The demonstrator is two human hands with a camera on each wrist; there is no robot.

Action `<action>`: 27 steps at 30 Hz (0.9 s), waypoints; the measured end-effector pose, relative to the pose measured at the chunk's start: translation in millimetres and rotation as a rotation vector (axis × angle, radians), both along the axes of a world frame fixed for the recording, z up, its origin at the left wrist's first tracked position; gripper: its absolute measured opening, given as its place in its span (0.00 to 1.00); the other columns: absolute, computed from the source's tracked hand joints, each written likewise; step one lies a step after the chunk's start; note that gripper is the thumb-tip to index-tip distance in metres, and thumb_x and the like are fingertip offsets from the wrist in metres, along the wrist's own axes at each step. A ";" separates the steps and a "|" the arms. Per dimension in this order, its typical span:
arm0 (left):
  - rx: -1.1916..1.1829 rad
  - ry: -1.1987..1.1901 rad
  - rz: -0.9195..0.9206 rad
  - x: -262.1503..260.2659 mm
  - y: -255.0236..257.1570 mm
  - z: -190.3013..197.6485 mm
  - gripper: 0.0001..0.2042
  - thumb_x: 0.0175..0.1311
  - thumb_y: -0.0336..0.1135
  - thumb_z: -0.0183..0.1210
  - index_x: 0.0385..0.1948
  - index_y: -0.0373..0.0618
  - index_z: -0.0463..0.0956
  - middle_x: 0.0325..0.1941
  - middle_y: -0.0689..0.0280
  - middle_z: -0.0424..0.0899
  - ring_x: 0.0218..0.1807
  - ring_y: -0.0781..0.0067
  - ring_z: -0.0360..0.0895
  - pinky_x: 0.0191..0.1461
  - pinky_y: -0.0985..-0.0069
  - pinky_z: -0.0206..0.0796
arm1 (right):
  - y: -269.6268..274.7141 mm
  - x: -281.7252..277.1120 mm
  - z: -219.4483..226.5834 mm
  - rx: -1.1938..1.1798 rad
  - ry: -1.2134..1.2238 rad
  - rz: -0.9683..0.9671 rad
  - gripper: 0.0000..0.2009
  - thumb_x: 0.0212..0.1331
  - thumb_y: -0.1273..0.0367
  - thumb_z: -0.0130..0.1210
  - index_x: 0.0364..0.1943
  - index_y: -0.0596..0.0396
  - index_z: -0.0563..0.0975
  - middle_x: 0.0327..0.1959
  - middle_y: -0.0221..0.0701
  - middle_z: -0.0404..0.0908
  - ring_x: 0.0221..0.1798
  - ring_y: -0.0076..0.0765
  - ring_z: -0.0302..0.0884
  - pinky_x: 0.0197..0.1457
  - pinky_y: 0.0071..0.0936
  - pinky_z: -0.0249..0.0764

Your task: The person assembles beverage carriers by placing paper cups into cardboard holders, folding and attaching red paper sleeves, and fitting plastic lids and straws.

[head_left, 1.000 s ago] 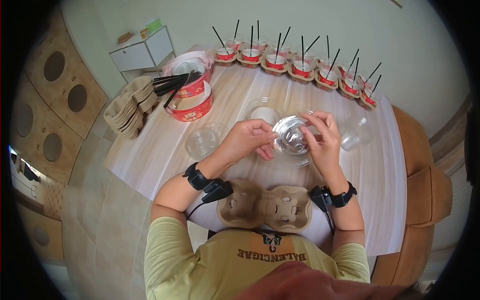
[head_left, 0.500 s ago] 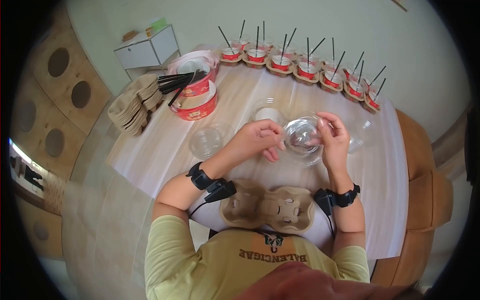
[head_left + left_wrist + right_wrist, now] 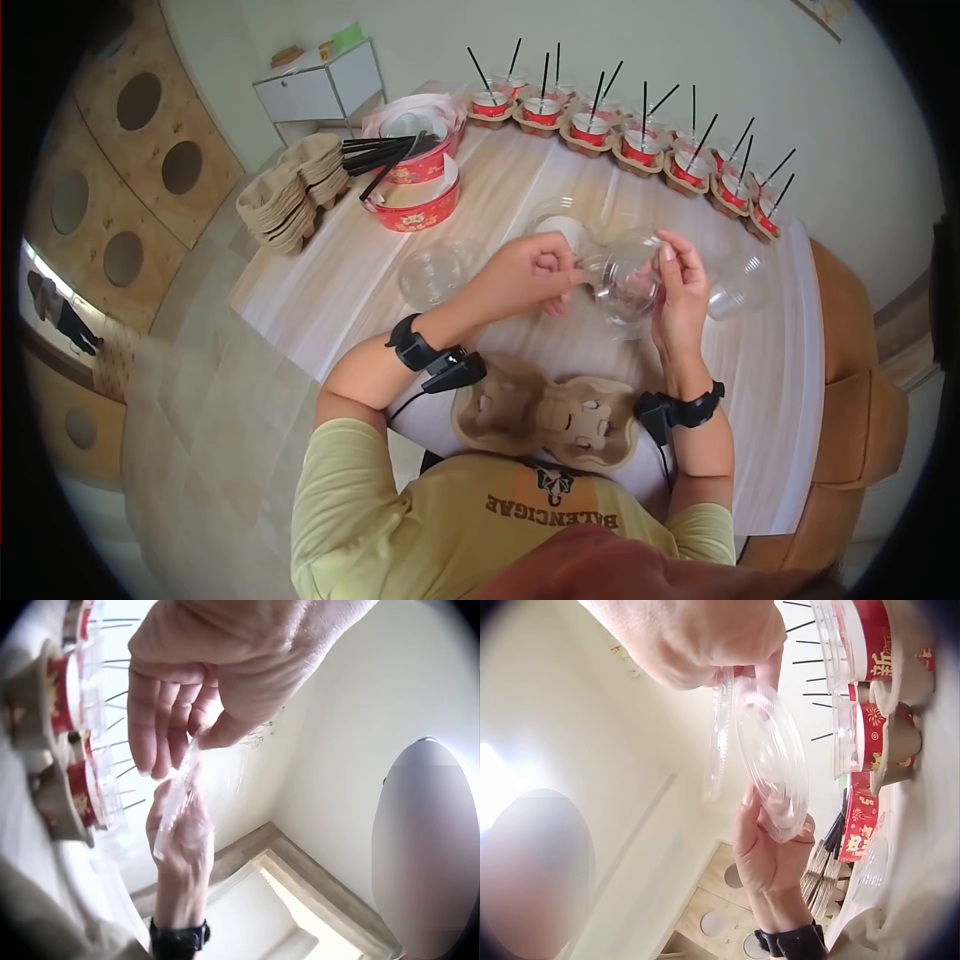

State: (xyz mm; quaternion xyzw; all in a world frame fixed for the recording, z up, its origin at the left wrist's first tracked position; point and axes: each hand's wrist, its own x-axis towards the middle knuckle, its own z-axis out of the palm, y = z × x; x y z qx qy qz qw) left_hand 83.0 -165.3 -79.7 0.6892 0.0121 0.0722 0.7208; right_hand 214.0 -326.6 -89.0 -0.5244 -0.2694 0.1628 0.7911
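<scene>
Clear, round plastic lids (image 3: 776, 761) are pinched at the rims by the left hand (image 3: 535, 275) and right hand (image 3: 683, 292) above the pale wood-grain table (image 3: 350, 270); their overlap is blurred. Beyond, a clear, round container (image 3: 565, 225) is partly hidden.

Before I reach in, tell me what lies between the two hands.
Between the left hand and the right hand lie a clear plastic lid and, seen nearly edge-on, a second lid; the right wrist view shows both.
</scene>
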 end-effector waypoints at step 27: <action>1.518 -0.449 0.138 16.7 35.9 -13.5 0.19 0.48 0.29 0.56 0.45 0.43 0.68 0.50 0.57 0.71 0.52 0.55 0.67 0.56 0.65 0.60 | -30.7 23.3 27.3 0.161 -0.195 -0.195 0.10 0.58 0.69 0.47 0.41 0.59 0.73 0.26 0.24 0.68 0.29 0.16 0.66 0.36 0.22 0.74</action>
